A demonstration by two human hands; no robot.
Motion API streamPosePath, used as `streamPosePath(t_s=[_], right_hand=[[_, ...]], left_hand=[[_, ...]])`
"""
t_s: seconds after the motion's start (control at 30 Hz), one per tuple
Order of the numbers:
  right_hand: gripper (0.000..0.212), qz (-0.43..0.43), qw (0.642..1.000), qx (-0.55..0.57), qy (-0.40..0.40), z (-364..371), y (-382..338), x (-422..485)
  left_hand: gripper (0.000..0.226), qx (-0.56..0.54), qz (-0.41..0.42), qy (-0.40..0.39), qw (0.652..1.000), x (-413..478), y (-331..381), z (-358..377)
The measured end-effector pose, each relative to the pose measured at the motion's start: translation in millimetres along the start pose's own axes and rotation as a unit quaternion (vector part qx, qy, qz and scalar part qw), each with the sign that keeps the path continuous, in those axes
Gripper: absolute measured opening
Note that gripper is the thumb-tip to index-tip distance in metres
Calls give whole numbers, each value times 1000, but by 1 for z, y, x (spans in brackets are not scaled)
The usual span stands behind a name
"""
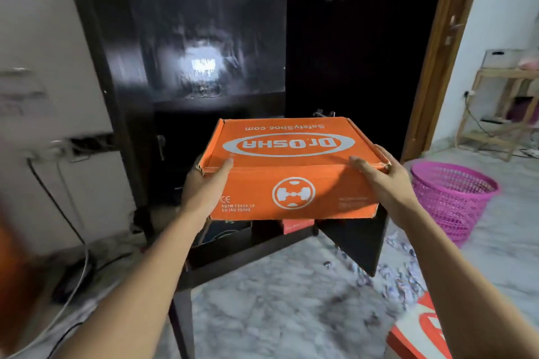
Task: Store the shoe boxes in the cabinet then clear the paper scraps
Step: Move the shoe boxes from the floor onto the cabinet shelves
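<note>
I hold an orange shoe box (291, 172) with white "Dr.OSHA" lettering in front of the dark cabinet (221, 52). My left hand (204, 183) grips its left near corner and my right hand (382, 181) grips its right near corner. The box is level, above the cabinet's open lower compartment (233, 239), where dark and red boxes show. Another orange-and-white shoe box (420, 332) lies on the floor at the bottom right. Paper scraps (399, 280) are scattered on the marble floor to the right.
The lower cabinet door (358, 242) stands open toward me under the box. A pink mesh basket (455, 198) sits on the floor at right. Cables (73, 271) run along the left wall. A wooden rack (501, 114) stands beyond the doorway.
</note>
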State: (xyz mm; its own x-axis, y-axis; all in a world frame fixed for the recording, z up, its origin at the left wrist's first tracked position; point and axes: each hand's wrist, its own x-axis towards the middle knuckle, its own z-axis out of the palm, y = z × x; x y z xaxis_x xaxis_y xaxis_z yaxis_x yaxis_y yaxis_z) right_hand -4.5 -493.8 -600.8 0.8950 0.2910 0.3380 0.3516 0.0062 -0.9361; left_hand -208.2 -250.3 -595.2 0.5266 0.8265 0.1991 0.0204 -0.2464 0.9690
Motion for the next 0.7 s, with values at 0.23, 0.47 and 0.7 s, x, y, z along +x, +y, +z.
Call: streamPosePath(t_s=[0.23, 0.47, 0.7], right_hand=[[80, 4, 1000, 17, -26, 65, 18, 76], [69, -5, 997, 6, -79, 132, 57, 163], [65, -11, 991, 66, -112, 203, 80, 208]], left_hand=[[32, -51, 12, 104, 993, 77, -10, 14], [44, -45, 15, 236, 970, 149, -45, 36], [76, 202, 147, 366, 896, 185, -83, 57]])
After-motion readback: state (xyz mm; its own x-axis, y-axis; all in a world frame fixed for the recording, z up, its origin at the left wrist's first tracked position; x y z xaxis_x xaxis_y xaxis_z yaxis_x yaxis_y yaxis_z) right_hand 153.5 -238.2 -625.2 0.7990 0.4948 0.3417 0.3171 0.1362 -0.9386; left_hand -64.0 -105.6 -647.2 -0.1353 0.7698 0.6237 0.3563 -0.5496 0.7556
